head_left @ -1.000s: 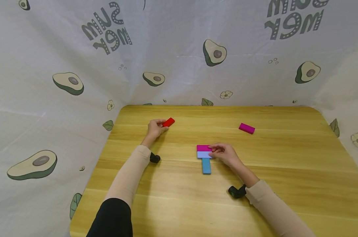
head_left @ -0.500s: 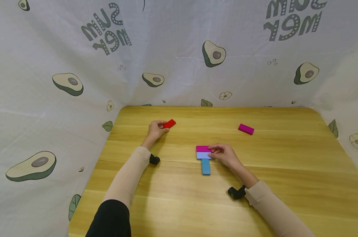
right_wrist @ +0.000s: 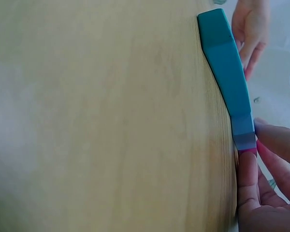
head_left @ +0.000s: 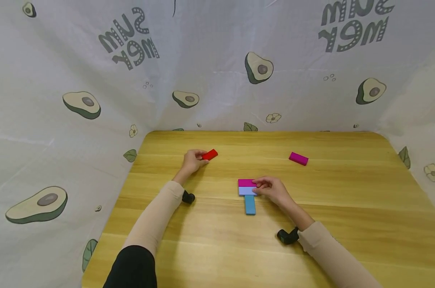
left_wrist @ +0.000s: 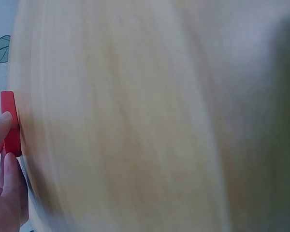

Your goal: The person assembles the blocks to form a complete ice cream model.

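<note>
One red block (head_left: 210, 155) slanted lengthwise away rightward, pinched by the left grip (head_left: 193, 161) at the surface's (head_left: 347, 180) far left; we counted two magenta blocks (head_left: 298, 159), one lavender block (head_left: 245, 191), one blue block (head_left: 250, 205); right grip's (head_left: 273, 190) hold was unclear.

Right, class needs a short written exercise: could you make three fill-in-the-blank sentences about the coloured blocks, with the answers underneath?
1. The left grip holds a block coloured ____.
2. The head view shows ____ magenta blocks.
3. The lavender block lies ____ the blue block and a magenta one.

Missing words: red; two; between.
</note>
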`<state>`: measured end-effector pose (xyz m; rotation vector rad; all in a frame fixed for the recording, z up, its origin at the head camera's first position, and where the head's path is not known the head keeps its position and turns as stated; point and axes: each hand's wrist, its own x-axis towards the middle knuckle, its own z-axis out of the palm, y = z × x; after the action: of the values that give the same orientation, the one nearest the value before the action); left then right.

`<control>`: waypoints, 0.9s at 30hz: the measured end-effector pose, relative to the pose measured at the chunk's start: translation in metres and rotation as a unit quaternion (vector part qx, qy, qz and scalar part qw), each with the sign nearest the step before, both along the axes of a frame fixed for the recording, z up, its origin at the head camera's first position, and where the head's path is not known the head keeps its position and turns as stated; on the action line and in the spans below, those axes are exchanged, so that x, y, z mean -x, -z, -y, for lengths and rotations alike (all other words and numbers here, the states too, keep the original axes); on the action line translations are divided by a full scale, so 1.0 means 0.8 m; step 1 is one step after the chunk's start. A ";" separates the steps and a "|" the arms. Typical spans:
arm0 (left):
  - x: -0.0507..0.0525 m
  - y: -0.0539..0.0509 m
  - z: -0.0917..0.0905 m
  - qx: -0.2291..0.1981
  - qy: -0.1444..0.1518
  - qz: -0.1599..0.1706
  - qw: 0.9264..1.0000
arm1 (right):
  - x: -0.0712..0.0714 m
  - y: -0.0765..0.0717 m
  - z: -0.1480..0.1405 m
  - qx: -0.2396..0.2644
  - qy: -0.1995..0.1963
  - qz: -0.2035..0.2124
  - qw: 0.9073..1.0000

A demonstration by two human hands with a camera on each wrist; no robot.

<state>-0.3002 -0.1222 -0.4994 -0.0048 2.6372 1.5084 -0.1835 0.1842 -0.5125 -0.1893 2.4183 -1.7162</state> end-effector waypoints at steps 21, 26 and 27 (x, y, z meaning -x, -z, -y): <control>-0.006 -0.003 -0.018 0.001 0.039 0.012 0.999 | -0.003 -0.001 0.001 0.004 0.003 0.001 1.000; -0.005 -0.001 -0.024 -0.004 0.052 0.011 0.999 | -0.010 -0.018 0.006 0.001 -0.001 0.004 1.000; -0.004 0.000 -0.024 -0.005 0.054 0.010 0.998 | -0.010 -0.018 0.006 0.001 -0.002 0.003 1.000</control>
<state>-0.2967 -0.1026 -0.4994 0.1217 2.5694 1.4782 -0.1757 0.1796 -0.4984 -0.1873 2.4108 -1.7140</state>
